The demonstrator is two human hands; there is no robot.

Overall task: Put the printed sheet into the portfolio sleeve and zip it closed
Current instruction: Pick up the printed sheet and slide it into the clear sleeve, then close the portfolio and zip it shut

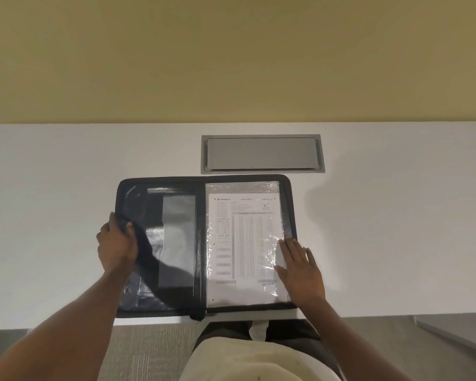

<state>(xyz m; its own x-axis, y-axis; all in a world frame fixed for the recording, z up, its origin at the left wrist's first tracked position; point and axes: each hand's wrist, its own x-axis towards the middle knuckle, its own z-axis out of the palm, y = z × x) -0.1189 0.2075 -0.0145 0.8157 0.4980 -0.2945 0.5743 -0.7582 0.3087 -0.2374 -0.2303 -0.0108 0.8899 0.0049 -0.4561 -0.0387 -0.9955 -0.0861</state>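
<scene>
A black zip portfolio (pixel 160 188) lies open and flat on the white desk, near its front edge. On the right half, the printed sheet (pixel 245 243) sits inside a clear plastic sleeve (pixel 242 187) that glints with creases. My right hand (pixel 300 266) rests flat, fingers apart, on the sleeve's lower right part. My left hand (pixel 117 243) grips the left cover's outer edge, thumb on the inner face. The left half shows dark pockets and a grey panel. The zipper tab (pixel 198 316) hangs at the spine's bottom.
A grey recessed cable hatch (pixel 263 154) is set into the white desk (pixel 66 174) just behind the portfolio. A yellow wall stands behind the desk. Grey carpet and my lap show below the desk's front edge.
</scene>
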